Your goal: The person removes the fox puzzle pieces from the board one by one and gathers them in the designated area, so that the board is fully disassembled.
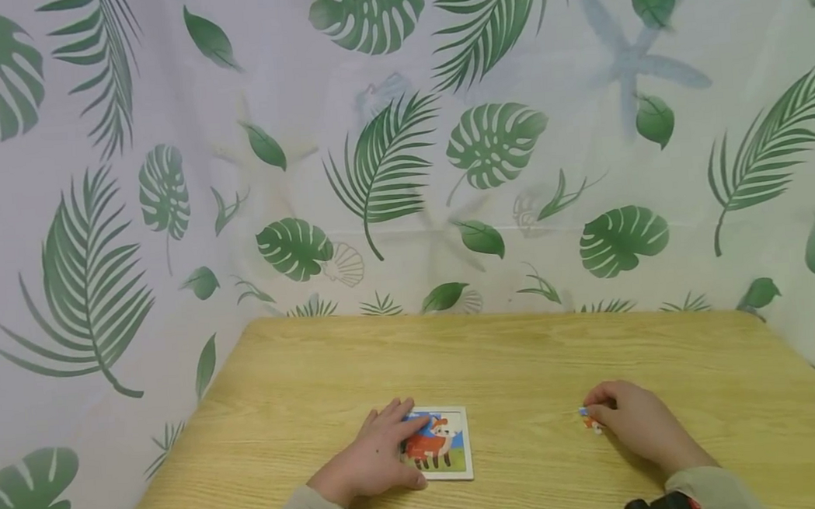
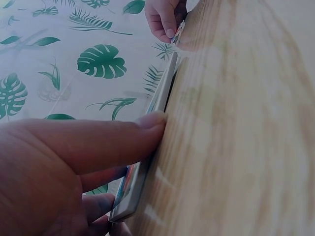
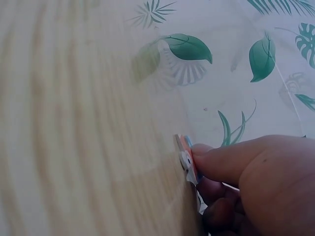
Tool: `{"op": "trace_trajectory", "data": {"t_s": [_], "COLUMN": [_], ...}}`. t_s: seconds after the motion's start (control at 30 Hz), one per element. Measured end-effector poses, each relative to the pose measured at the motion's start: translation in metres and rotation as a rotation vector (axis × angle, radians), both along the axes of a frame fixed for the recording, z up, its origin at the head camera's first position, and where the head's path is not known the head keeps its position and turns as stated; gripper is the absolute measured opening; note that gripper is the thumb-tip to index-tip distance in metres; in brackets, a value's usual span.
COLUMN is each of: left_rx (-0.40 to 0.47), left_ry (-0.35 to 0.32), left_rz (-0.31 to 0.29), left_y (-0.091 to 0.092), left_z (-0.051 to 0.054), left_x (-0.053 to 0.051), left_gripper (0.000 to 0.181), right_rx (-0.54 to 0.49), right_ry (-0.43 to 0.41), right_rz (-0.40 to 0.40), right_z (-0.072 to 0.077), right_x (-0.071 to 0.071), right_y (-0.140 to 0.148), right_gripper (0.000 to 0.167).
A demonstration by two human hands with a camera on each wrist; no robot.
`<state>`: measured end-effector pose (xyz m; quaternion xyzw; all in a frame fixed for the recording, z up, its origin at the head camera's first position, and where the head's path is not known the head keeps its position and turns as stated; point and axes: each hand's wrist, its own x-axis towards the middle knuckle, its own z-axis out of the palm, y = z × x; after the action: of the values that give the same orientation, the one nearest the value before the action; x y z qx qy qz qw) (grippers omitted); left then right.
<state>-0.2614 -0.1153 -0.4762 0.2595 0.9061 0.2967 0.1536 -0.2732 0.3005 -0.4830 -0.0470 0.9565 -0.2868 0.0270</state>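
A small square picture puzzle (image 1: 436, 463) with a white frame lies flat on the table, showing a reddish animal on blue and green. A pale patch shows at its upper right. My left hand (image 1: 378, 455) rests over the puzzle's left side, its fingers spread and mostly straight, the thumb along the near edge. From the left wrist view, the thumb touches the frame's rim (image 2: 129, 201). To the right, my right hand (image 1: 635, 420) pinches a small puzzle piece (image 3: 186, 158) between thumb and fingers. Orange, white and blue, with an eye, show on the piece. Whether it touches the table, I cannot tell.
The wood-grain table (image 1: 520, 372) extends beyond both hands. Behind it and on the left hangs a white cloth (image 1: 409, 285) printed with green leaves, shells and starfish, close to the table's far edge. A black strap (image 1: 661, 506) sits on the right wrist.
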Motion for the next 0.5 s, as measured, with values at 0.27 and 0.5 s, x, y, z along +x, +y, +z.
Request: {"op": "trace_trajectory", "data": {"t_s": [0.27, 0.5], "left_rx": [0.015, 0.017], "left_ry": [-0.016, -0.015], "left_rz": [0.008, 0.004], "left_y": [-0.0008, 0.0005], "left_z": [0.0015, 0.0005], "left_x": [0.0011, 0.0008], "left_gripper": [0.086, 0.086], "right_rx": [0.012, 0.022], "right_ry": [0.001, 0.025], "right_rz": [-0.002, 0.009], "right_z": [0.0001, 0.0005], "right_x": [-0.0012, 0.0009], "right_y": [-0.0021, -0.0013], "right_gripper": [0.013, 0.01]}}
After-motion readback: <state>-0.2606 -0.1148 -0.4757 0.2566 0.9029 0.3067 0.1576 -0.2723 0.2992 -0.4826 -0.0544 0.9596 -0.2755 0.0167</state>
